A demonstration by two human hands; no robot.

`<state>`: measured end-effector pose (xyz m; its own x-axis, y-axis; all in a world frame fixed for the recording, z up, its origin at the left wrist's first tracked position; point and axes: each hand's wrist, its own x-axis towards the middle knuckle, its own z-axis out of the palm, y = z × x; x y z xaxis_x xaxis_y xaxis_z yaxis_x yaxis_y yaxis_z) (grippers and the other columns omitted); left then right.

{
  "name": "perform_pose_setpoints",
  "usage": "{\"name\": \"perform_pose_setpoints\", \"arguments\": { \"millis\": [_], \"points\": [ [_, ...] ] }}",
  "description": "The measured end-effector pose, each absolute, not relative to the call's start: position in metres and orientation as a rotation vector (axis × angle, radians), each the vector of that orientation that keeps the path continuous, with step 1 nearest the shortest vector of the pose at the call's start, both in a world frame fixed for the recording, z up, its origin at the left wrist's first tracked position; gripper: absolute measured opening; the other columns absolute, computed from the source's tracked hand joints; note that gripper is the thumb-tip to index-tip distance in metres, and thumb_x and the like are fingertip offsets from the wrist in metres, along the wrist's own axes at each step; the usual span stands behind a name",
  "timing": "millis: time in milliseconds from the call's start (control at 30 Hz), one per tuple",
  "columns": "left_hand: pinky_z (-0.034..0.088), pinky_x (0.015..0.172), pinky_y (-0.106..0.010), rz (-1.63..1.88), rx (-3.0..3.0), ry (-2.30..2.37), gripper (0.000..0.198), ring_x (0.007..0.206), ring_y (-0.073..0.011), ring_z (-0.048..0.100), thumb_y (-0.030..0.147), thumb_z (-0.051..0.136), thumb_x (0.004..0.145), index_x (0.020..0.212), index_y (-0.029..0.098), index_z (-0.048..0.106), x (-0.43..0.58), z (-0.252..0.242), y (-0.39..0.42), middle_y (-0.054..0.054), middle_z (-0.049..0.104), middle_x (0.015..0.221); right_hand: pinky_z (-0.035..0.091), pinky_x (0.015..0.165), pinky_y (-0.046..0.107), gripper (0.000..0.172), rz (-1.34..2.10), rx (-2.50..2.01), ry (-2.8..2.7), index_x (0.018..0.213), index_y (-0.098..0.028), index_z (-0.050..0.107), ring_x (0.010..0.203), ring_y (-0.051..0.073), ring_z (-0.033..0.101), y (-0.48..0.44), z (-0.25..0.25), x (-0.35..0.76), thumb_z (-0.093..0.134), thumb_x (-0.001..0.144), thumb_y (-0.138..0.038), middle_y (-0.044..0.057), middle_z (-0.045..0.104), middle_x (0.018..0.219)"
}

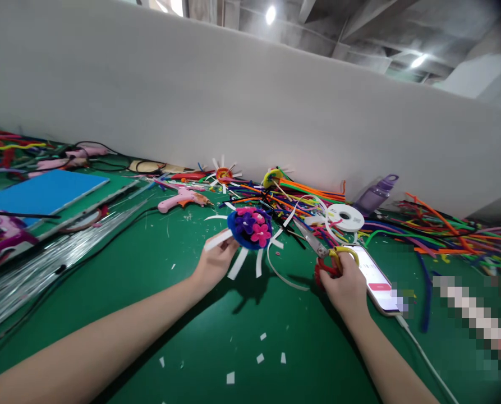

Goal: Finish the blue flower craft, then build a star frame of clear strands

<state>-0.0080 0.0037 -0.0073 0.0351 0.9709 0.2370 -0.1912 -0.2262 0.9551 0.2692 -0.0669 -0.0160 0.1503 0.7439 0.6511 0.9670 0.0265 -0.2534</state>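
Observation:
My left hand [217,255] is closed on a round blue craft piece [251,229], lifted above the green table. Pink and purple flowers fill its middle, and white strips stick out around its rim. In my right hand [345,283] is a pair of scissors [317,247] with one yellow and one red handle loop. Their blades point up and left, towards a long white ribbon [286,224] that curls between the hands. A white ribbon spool [345,217] lies just beyond the scissors. How far the blades are apart is hard to make out.
A lit phone [376,280] with a cable lies right of the scissors. Behind are coloured pipe cleaners [313,191], a purple bottle [376,193] and a pink glue gun [183,199]. A blue board [44,191] and silvery strands [77,241] lie left. White scraps [230,377] dot the front.

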Motion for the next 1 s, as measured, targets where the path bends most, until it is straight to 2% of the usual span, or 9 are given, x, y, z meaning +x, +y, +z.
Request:
{"name": "perform_pose_setpoints", "arguments": {
  "millis": [167, 300, 433, 567, 767, 1000],
  "points": [
    [0.045, 0.063, -0.027, 1.347, 1.297, 0.847, 0.010, 0.063, -0.0167, 0.055, 0.025, 0.071, 0.069, 0.068, 0.017, 0.066, -0.009, -0.007, 0.004, -0.002, 0.064, 0.066, 0.036, 0.050, 0.027, 0.018, -0.433, -1.771, -1.665, 0.073, -0.023, 0.040, 0.055, 0.016, 0.044, -0.066, -0.017, 0.270, 0.056, 0.069, -0.029, -0.003, 0.044, 0.062],
    [0.038, 0.050, -0.023, 1.263, 1.312, 0.889, 0.020, 0.052, -0.0131, 0.051, 0.030, 0.064, 0.077, 0.063, 0.017, 0.063, -0.010, -0.006, 0.001, -0.002, 0.061, 0.057, 0.039, 0.051, 0.028, 0.016, -0.440, -1.750, -1.693, 0.077, -0.022, 0.044, 0.057, 0.016, 0.046, -0.066, -0.018, 0.271, 0.057, 0.070, -0.029, -0.001, 0.049, 0.066],
    [0.030, 0.042, -0.023, 1.207, 1.262, 0.862, 0.024, 0.044, -0.0104, 0.043, 0.036, 0.066, 0.077, 0.064, 0.016, 0.061, -0.011, -0.011, 0.000, -0.002, 0.059, 0.055, 0.041, 0.054, 0.028, 0.016, -0.429, -1.774, -1.692, 0.079, -0.022, 0.045, 0.061, 0.017, 0.049, -0.066, -0.018, 0.271, 0.057, 0.071, -0.029, 0.000, 0.051, 0.069],
    [0.029, 0.043, -0.023, 1.208, 1.256, 0.839, 0.024, 0.045, -0.0110, 0.043, 0.038, 0.067, 0.076, 0.065, 0.017, 0.059, -0.011, -0.017, -0.001, -0.001, 0.056, 0.052, 0.041, 0.053, 0.029, 0.017, -0.419, -1.813, -1.678, 0.080, -0.021, 0.046, 0.062, 0.019, 0.051, -0.068, -0.016, 0.270, 0.058, 0.071, -0.029, 0.001, 0.053, 0.069],
    [0.027, 0.045, -0.024, 1.248, 1.246, 0.845, 0.034, 0.048, -0.0098, 0.037, 0.040, 0.067, 0.077, 0.057, 0.018, 0.052, -0.015, -0.019, -0.002, 0.002, 0.045, 0.052, 0.046, 0.063, 0.032, 0.018, -0.429, -1.730, -1.775, 0.089, -0.019, 0.051, 0.074, 0.022, 0.058, -0.069, -0.016, 0.262, 0.057, 0.074, -0.025, 0.005, 0.060, 0.080],
    [0.026, 0.047, -0.023, 1.283, 1.204, 0.891, 0.036, 0.051, -0.0091, 0.033, 0.052, 0.059, 0.080, 0.075, 0.017, 0.051, -0.016, -0.019, -0.004, 0.004, 0.041, 0.057, 0.050, 0.069, 0.035, 0.025, -0.426, -1.749, -1.847, 0.098, -0.015, 0.055, 0.085, 0.026, 0.061, -0.064, -0.019, 0.258, 0.057, 0.076, -0.027, 0.011, 0.065, 0.092]
  ]
}}
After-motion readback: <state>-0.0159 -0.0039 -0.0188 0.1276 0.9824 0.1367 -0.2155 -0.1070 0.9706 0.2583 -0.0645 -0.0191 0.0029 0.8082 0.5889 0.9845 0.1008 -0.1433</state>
